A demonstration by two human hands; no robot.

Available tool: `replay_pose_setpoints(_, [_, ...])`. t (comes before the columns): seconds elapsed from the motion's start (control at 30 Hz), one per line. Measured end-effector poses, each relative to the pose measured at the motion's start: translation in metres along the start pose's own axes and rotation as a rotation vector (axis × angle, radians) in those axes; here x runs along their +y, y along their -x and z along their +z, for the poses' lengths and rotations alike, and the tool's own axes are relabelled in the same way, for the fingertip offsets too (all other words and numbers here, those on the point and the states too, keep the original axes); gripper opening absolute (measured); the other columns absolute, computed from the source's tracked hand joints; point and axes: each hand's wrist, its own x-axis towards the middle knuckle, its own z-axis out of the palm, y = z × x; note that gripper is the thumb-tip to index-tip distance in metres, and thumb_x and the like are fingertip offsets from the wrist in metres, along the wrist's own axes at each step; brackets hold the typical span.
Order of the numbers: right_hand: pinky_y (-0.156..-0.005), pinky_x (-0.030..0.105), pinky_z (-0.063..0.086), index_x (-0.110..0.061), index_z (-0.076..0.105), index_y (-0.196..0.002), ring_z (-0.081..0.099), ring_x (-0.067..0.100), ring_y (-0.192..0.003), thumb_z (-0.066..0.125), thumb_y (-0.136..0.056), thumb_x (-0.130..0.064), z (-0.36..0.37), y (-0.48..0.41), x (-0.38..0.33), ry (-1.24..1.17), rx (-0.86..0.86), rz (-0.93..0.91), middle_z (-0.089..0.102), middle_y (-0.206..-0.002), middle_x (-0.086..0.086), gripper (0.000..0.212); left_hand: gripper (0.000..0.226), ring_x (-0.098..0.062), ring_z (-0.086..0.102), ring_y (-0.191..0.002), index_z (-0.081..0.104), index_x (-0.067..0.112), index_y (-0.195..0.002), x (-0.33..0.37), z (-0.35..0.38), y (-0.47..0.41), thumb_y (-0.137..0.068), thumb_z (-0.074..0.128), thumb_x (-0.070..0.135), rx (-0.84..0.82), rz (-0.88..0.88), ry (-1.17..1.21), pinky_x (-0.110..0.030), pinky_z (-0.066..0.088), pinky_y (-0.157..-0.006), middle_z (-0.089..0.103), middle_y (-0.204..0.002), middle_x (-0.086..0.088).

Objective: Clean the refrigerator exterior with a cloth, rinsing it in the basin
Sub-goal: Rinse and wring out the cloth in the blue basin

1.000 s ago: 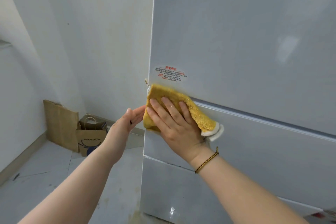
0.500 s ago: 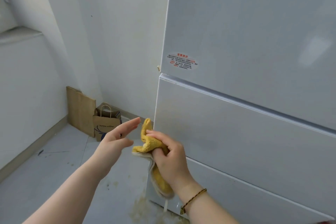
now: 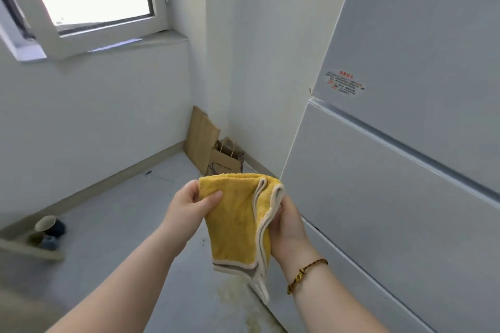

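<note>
as both pinch, cloth point(image 3: 235, 222) spread

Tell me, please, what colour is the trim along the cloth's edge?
Off-white, bordering the yellow cloth held in both hands; the head view shows it best near the lower corner.

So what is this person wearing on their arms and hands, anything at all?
Very little. Both forearms are bare, with no sleeves in view and no gloves. The left hand shows no ring, watch or band. Just below the right hand, the wrist carries a thin braided cord bracelet, dark brown mixed with golden yellow. Nothing else is worn that the view shows.
</note>
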Motion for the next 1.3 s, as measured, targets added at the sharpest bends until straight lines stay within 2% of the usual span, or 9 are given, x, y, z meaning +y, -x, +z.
replay_pose_setpoints(0.1, [-0.072,0.037,0.05,-0.013,0.067,-0.094,0.066,0.023,-0.085,0.022,-0.094,-0.056,0.014,-0.006,0.014,0.005,-0.058,0.104,0.073,-0.086,0.009,0.062,0.004,-0.02,0.057,-0.085,0.053,0.018,-0.086,-0.006,-0.023,0.013,-0.087,0.056,0.02,0.139,-0.012,0.046,-0.03,0.049,-0.074,0.059,-0.09,-0.005])
replay_pose_setpoints(0.23, [-0.086,0.034,0.052,-0.013,0.058,-0.117,0.062,0.024,-0.107,0.025,-0.081,-0.063,0.048,-0.019,0.043,0.194,-0.236,0.173,0.068,-0.112,0.009,0.07,0.005,-0.017,0.057,-0.082,0.052,0.021,-0.086,-0.013,-0.072,0.028,-0.088,0.055,0.022,0.338,-0.027,0.116,-0.028,0.049,-0.069,0.059,-0.089,-0.002])
replay_pose_setpoints(0.37, [-0.086,0.032,0.054,-0.018,0.054,-0.12,0.061,0.02,-0.108,0.05,-0.077,-0.061,0.094,-0.034,0.082,0.408,-0.371,0.123,0.066,-0.116,0.003,0.061,0.007,-0.019,0.057,-0.086,0.051,0.025,-0.084,-0.024,-0.129,0.045,-0.088,0.057,0.025,0.532,-0.052,0.147,-0.035,0.048,-0.076,0.059,-0.089,0.001])
replay_pose_setpoints(0.43, [-0.077,0.027,0.054,-0.02,0.048,-0.121,0.061,0.019,-0.104,0.068,-0.073,-0.045,0.124,-0.04,0.107,0.67,-0.362,0.12,0.063,-0.114,0.002,0.058,0.007,-0.019,0.057,-0.085,0.053,0.024,-0.085,-0.033,-0.16,0.057,-0.086,0.059,0.026,0.61,-0.068,0.152,-0.037,0.048,-0.078,0.06,-0.089,0.001])
replay_pose_setpoints(0.63, [-0.061,0.019,0.045,-0.023,0.05,-0.094,0.055,0.008,-0.082,0.067,-0.082,-0.02,0.24,-0.057,0.206,0.932,-0.299,0.042,0.058,-0.092,-0.003,0.021,0.008,-0.017,0.06,-0.08,0.057,0.018,-0.086,-0.06,-0.274,0.096,-0.083,0.064,0.019,0.717,-0.08,0.263,-0.029,0.049,-0.069,0.064,-0.084,-0.001])
replay_pose_setpoints(0.77, [-0.061,0.024,0.048,-0.015,0.058,-0.088,0.061,0.016,-0.083,0.06,-0.087,-0.014,0.32,-0.064,0.279,0.87,-0.34,0.111,0.064,-0.09,0.005,0.003,0.008,-0.015,0.057,-0.075,0.057,0.013,-0.086,-0.081,-0.376,0.123,-0.082,0.063,0.01,0.806,-0.071,0.35,-0.023,0.048,-0.066,0.062,-0.081,-0.001])
replay_pose_setpoints(0.97, [-0.059,0.03,0.054,-0.009,0.06,-0.103,0.065,0.024,-0.085,0.055,-0.089,-0.012,0.415,-0.092,0.371,0.718,-0.427,0.329,0.067,-0.097,0.012,0.015,0.024,-0.006,0.057,-0.086,0.053,0.023,-0.097,-0.123,-0.51,0.142,-0.08,0.067,0.013,0.802,-0.173,0.341,-0.012,0.048,-0.063,0.06,-0.095,0.009])
replay_pose_setpoints(1.13, [-0.071,0.04,0.053,-0.008,0.059,-0.105,0.063,0.03,-0.094,0.051,-0.09,-0.011,0.458,-0.137,0.419,0.576,-0.404,0.452,0.066,-0.102,0.015,0.017,0.036,-0.007,0.055,-0.092,0.05,0.018,-0.112,-0.162,-0.576,0.12,-0.081,0.067,0.023,0.705,-0.374,0.297,-0.012,0.047,-0.067,0.058,-0.103,0.008])
replay_pose_setpoints(1.3, [-0.075,0.041,0.05,-0.009,0.06,-0.099,0.061,0.03,-0.091,0.054,-0.088,-0.007,0.484,-0.203,0.471,0.712,-0.344,0.483,0.066,-0.096,0.014,0.013,0.03,-0.006,0.057,-0.085,0.051,0.02,-0.106,-0.197,-0.632,0.082,-0.081,0.067,0.02,0.738,-0.464,0.283,-0.012,0.046,-0.064,0.06,-0.095,0.008])
